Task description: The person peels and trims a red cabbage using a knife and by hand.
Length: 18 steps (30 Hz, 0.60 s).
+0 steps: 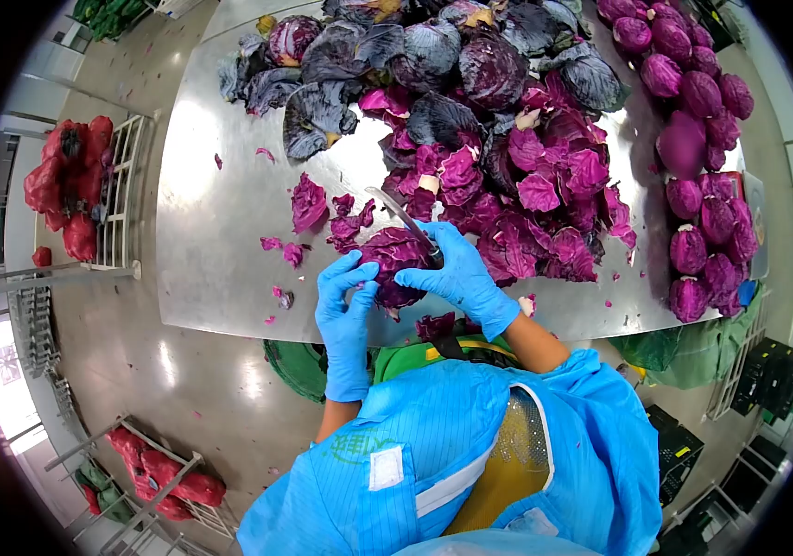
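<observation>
A purple cabbage (391, 258) is at the table's near edge, between my hands. My left hand (344, 306), in a blue glove, grips its left side with bent fingers. My right hand (459, 278), gloved too, is closed around the dark handle of a knife (399, 213). The curved blade points up and left, above the cabbage, and my right thumb reaches to the cabbage's side. Loose purple leaves (517, 241) are heaped just beyond my right hand. Smaller leaf scraps (308, 204) lie beyond my left hand.
Untrimmed cabbages with dark outer leaves (429, 56) are piled at the back of the metal table (202, 250). Peeled cabbages (688, 250) line its right side. Racks with red sacks (72, 185) stand on the left; black crates (772, 371) are at right. A green bag (693, 347) hangs by the right corner.
</observation>
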### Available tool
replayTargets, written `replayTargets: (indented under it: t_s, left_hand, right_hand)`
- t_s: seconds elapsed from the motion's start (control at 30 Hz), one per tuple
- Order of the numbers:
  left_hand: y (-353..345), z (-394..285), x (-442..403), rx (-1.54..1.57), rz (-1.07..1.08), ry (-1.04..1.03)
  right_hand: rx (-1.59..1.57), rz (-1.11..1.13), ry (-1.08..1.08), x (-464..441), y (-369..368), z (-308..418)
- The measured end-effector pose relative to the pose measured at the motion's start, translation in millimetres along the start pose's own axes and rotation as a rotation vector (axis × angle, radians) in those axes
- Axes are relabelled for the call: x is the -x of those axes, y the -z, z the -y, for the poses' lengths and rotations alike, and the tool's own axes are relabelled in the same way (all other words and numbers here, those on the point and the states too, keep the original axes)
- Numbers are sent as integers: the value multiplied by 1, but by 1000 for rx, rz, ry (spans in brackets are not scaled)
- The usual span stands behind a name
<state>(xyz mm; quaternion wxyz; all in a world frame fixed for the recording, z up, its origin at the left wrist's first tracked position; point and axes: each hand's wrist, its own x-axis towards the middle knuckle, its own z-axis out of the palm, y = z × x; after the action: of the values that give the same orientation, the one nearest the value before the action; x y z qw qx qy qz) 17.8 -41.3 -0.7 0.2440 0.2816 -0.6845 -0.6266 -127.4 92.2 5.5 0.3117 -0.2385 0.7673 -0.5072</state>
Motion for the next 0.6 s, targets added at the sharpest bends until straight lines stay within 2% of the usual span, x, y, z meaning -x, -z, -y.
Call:
replayTargets:
  t_s: [0.17,0.2,0.3,0.33,0.43,0.47,0.6]
  left_hand:
    - [46,38,-9,984,-216,424]
    - [38,14,-10,438,-309,368]
    - [39,17,-6,-108,-178,249]
    - [32,12,-10,68,-105,451]
    - [-4,-12,-17,386,-67,714]
    - [-7,20,-10,395,-98,561]
    - [-7,7,-3,666,-53,532]
  right_hand:
    - [-71,23,-24,-4,0,-5]
    - [-14,24,-19,-3,1,-2]
    - [-4,14,-25,-2,-1,0]
    - [-20,11,-12,-2,-3,-5]
    - [31,13,68,-3,-6,-11]
    - [79,-4,107,1,-7,-7]
    - [135,-28,229,7,-10,-12]
